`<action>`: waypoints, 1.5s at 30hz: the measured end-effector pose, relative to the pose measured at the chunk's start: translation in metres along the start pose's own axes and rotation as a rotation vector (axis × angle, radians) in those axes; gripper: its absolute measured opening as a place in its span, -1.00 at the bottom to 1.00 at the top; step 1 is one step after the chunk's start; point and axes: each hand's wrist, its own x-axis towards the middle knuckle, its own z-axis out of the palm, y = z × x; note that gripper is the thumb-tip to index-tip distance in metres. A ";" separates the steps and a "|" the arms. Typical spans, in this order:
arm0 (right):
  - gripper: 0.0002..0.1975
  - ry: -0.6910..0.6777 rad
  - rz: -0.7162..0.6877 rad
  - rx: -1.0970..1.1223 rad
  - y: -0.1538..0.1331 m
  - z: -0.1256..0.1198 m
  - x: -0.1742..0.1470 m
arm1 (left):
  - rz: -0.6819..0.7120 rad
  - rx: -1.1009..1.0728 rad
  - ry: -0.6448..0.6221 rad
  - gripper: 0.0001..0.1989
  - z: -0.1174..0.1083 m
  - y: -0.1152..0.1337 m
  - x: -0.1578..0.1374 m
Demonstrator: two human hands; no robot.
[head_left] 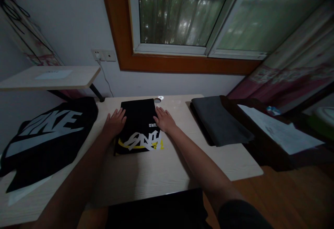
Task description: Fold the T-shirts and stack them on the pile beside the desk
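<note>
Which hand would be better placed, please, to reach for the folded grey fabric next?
Probably the right hand: it rests at the right edge of the folded black cloth with white-and-yellow print, nearer the folded grey fabric. The left hand rests at the opposite edge, farther away.

Room to pass lies over the tabletop (185, 114) between the right hand (165, 119) and grey cloth (221, 123), and nearside of the folded shirt (138, 112); leftward, the black cloth (54, 152) and shelf leg (96, 91) obstruct.
</note>
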 end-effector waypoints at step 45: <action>-0.60 0.262 -0.169 0.286 0.038 -0.009 -0.032 | 0.024 -0.037 0.043 -0.51 -0.005 -0.036 -0.027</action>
